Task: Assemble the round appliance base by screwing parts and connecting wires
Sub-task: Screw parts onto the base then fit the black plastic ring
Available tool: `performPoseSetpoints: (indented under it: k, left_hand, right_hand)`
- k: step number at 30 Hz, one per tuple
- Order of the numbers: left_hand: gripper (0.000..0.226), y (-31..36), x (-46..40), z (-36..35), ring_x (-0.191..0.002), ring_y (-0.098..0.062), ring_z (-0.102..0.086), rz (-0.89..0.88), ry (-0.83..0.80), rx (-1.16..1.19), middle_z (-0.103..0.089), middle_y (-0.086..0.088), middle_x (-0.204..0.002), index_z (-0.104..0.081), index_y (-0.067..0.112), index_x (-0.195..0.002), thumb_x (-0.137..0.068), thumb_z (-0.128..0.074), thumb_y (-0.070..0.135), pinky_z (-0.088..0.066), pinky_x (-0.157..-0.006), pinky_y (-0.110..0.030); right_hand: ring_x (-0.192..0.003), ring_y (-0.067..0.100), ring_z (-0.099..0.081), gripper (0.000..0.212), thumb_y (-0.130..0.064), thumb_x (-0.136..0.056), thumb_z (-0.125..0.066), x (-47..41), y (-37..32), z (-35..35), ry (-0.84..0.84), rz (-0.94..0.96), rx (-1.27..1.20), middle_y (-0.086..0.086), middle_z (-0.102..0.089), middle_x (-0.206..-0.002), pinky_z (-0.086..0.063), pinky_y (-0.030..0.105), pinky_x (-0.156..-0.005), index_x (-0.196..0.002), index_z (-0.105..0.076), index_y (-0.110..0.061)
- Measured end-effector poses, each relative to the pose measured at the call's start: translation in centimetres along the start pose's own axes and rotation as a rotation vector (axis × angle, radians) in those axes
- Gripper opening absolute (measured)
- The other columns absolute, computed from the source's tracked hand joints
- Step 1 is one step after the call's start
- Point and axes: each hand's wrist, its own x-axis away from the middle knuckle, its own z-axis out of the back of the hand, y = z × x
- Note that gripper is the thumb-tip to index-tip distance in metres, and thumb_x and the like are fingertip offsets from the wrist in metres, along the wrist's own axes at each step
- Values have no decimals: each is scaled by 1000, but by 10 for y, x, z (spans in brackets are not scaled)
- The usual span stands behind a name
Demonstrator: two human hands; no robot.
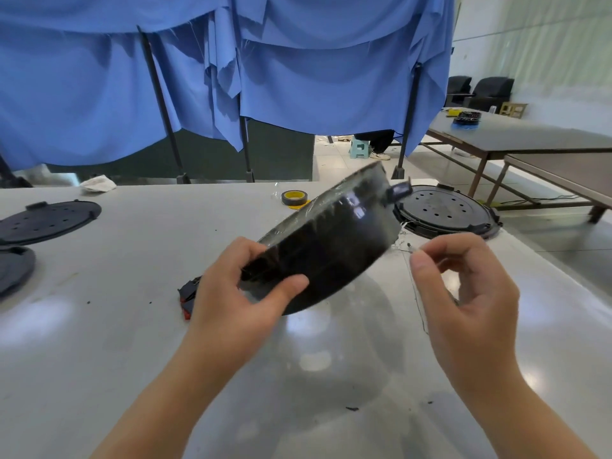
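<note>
My left hand [246,286] grips the near rim of a black round appliance base [334,240] and holds it tilted above the white table, far edge raised. The base looks blurred. A small dark tab [399,191] sticks out at its upper right. My right hand [463,286] is just right of the base, thumb and forefinger pinched on a thin wire [405,248] that comes out of the base's right edge. A fine strand hangs down below that hand.
A black round perforated plate [445,210] lies behind the base at the right. A similar plate [49,220] and another dark disc [13,270] lie at the left edge. A tape roll [294,197], a crumpled cloth [98,184] and a red-and-black part [188,294] rest on the white table [132,326].
</note>
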Motion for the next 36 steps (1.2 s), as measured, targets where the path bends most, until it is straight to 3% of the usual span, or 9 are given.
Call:
performPoseSetpoints:
  k: [2,5,7,10,17,24,28,32,36]
  left_hand:
    - [27,3,-4,4,-57,-1,-56,75,43,124,-61,14,-61,-60,28,-70,-67,-87,25,-43,-57,-10]
    - [20,6,-7,11,-67,-14,-67,162,63,300,-70,3,-71,-66,27,-78,-64,-78,33,-54,-64,-29]
    - [20,8,-8,13,-72,-17,-70,184,52,369,-73,-1,-77,-68,24,-80,-64,-77,32,-56,-66,-32]
    - [19,8,-8,14,-76,-20,-71,204,33,431,-74,-4,-81,-69,22,-81,-65,-77,29,-58,-66,-27]
    - [18,8,-7,12,-73,-19,-71,204,21,476,-75,-5,-81,-70,23,-80,-66,-78,29,-56,-64,-23]
    - [20,12,-5,9,-72,-15,-71,188,17,469,-75,-1,-79,-70,26,-80,-64,-82,28,-54,-63,-18]
    - [27,15,-3,9,-73,-17,-71,174,14,416,-74,-2,-78,-69,26,-80,-61,-88,33,-56,-65,-25]
    - [28,17,0,5,-69,-11,-67,127,22,300,-71,4,-73,-65,27,-78,-59,-81,40,-54,-64,-18]
    - [31,12,10,-9,-62,1,-55,-28,12,103,-59,19,-63,-55,25,-70,-70,-85,16,-40,-60,-5]
  right_hand:
    - [-76,17,-57,4,-19,-85,-61,3,0,-4,-52,-21,-28,-10,-60,-79,-47,28,-70,-84,-59,-22]
    - [-79,17,-61,10,-12,-86,-66,6,-1,-13,-133,-85,-69,-8,-63,-81,-50,23,-72,-83,-62,-21]
    - [-80,14,-64,15,-6,-85,-68,5,-5,-18,-160,-122,-122,-7,-66,-81,-51,19,-73,-82,-64,-21]
    - [-80,11,-67,12,-5,-85,-68,-4,-17,-24,-164,-160,-240,-4,-70,-82,-52,16,-73,-83,-68,-17]
    - [-79,18,-70,11,-8,-86,-66,-17,-37,-33,-110,-310,-409,3,-73,-80,-58,30,-77,-81,-70,-17]
    - [-73,15,-71,12,-7,-88,-63,-17,-41,-33,-78,-411,-455,2,-72,-74,-57,24,-70,-79,-69,-13]
    - [-73,15,-72,15,-8,-85,-65,-16,-44,-29,-64,-493,-483,4,-73,-75,-56,20,-67,-72,-72,-13]
    - [-76,17,-73,11,-12,-85,-65,-13,-41,-20,-58,-686,-488,6,-75,-80,-57,21,-63,-79,-74,-11]
    - [-82,22,-73,11,-10,-87,-63,-4,-27,-10,-24,-972,-629,12,-75,-88,-60,26,-66,-86,-70,-1]
